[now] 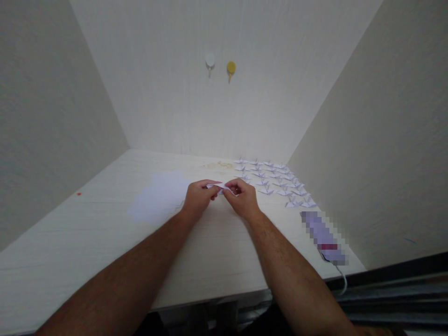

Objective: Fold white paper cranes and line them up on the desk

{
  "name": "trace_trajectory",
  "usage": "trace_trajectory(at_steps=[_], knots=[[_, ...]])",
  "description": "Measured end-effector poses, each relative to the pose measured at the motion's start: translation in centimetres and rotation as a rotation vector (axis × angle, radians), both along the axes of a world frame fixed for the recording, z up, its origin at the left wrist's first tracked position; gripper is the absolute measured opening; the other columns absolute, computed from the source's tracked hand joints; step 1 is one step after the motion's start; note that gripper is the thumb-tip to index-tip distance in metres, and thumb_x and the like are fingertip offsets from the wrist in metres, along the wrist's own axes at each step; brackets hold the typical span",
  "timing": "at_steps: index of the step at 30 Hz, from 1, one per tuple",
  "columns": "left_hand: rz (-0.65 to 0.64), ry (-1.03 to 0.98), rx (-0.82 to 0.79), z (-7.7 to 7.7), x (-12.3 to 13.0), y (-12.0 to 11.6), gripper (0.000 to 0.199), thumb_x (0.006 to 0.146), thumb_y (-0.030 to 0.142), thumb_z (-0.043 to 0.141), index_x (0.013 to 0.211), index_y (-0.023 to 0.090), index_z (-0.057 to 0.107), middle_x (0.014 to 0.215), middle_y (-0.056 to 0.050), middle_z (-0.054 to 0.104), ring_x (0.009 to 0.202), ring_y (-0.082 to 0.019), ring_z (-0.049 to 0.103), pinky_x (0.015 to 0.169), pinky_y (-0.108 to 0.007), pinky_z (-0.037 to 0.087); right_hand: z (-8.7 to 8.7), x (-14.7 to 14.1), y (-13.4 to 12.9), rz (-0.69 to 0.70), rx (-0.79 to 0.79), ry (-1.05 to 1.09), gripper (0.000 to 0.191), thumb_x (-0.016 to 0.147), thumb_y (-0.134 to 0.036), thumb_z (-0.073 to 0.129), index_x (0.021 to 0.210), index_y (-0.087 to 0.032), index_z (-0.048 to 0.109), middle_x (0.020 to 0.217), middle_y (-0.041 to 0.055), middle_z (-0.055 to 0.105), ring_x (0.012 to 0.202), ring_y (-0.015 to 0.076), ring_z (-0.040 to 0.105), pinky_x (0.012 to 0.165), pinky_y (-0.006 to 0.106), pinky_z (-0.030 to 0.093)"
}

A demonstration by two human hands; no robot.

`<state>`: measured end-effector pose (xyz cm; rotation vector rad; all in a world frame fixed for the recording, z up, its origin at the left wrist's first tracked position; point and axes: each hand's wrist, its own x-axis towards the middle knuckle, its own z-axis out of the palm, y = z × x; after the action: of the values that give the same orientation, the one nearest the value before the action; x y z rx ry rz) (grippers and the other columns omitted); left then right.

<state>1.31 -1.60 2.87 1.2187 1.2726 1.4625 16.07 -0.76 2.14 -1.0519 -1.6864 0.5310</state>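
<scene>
Between my two hands, just above the white table (210, 261), is a small folded piece of white paper (221, 185). My left hand (201, 195) pinches its left end, thumb and fingers closed on it. On the other end my right hand (241, 195) closes in the same way, its fingertips near the left ones. My fingers cover much of the paper, so its exact shape is hard to make out. Loose white paper sheets (159, 193) lie on the table to the left of my left hand. Rows of folded white paper cranes (276, 177) stand beyond my right hand.
A phone-like device (324, 238), blurred out, lies at the right edge with a white cable (345, 280) running off. A small red bit (79, 193) is at far left. White (210, 60) and yellow (231, 68) round hooks hang on the back wall. Walls enclose three sides.
</scene>
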Motion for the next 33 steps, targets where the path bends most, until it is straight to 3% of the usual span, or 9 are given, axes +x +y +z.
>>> trace_trajectory(at_steps=[12, 17, 25, 33], knots=[[-0.155, -0.268, -0.010, -0.2, -0.4, 0.4, 0.019, 0.059, 0.024, 0.073, 0.074, 0.013, 0.072, 0.060, -0.004, 0.064, 0.051, -0.012, 0.054, 0.051, -0.025, 0.041, 0.3, 0.0, 0.1, 0.023, -0.085, 0.099, 0.011, 0.070, -0.028, 0.064, 0.078, -0.020, 0.061, 0.065, -0.0018, 0.062, 0.055, 0.0108, 0.053, 0.052, 0.024, 0.045], [-0.138, -0.242, 0.018, -0.3, -0.4, 0.6, 0.017, 0.061, 0.024, 0.072, 0.074, 0.013, 0.073, 0.062, -0.004, 0.065, 0.052, -0.012, 0.055, 0.051, -0.024, 0.042, -0.1, 0.1, 0.6, 0.092, -0.151, 0.134, 0.018, 0.071, -0.033, 0.066, 0.082, -0.021, 0.060, 0.067, -0.0020, 0.060, 0.052, 0.0094, 0.050, 0.048, 0.022, 0.043], [-0.155, -0.065, 0.058, -0.3, -0.3, 0.2, 0.021, 0.064, 0.025, 0.071, 0.081, 0.013, 0.074, 0.055, -0.002, 0.063, 0.050, -0.012, 0.055, 0.049, -0.024, 0.042, 0.0, 0.3, 1.0, 0.120, -0.213, 0.219, 0.025, 0.073, -0.039, 0.065, 0.088, -0.019, 0.062, 0.071, 0.0002, 0.062, 0.063, 0.0118, 0.058, 0.059, 0.025, 0.050], [-0.151, -0.224, 0.012, -0.6, -0.3, 0.6, 0.016, 0.063, 0.023, 0.070, 0.074, 0.012, 0.070, 0.062, -0.005, 0.065, 0.056, -0.014, 0.059, 0.052, -0.024, 0.045, -0.2, 0.5, 1.2, 0.155, -0.239, 0.243, 0.022, 0.069, -0.035, 0.070, 0.082, -0.017, 0.066, 0.066, -0.0001, 0.063, 0.057, 0.0111, 0.055, 0.055, 0.025, 0.048]])
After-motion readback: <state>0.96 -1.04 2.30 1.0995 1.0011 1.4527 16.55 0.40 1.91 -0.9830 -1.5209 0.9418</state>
